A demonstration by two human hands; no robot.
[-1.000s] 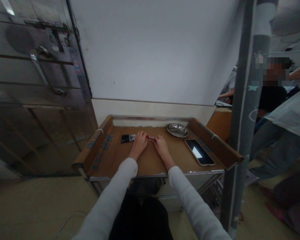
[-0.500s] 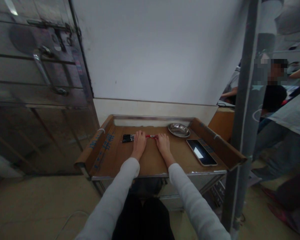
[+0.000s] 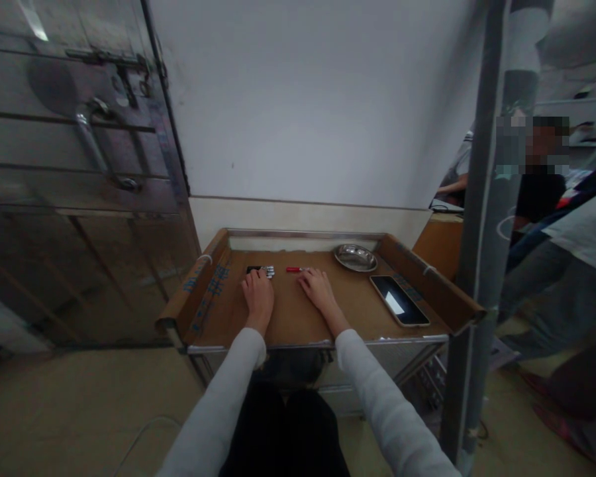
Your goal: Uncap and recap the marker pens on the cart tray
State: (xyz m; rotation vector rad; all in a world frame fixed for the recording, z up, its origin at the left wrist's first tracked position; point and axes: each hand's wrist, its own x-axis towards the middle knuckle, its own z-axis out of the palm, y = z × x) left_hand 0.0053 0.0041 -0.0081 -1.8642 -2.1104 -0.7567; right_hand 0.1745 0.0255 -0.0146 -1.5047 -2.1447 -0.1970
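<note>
Red pen (image 3: pixel 293 269): just left of the right grip (image 3: pixel 318 290), its right end at the fingers; whether these hold it cannot be told. Left grip (image 3: pixel 259 295): shifted left since the earlier frame, now over the black pens (image 3: pixel 268 271), fingers bent, closure not determinable. Right of the right grip: phone (image 3: pixel 400 301); beyond it, metal dish (image 3: pixel 356 258).

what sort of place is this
Probably a workshop or similar workroom: a metal door with a sliding bolt, a cardboard-lined table and people beyond a grey post suggest it.
</note>
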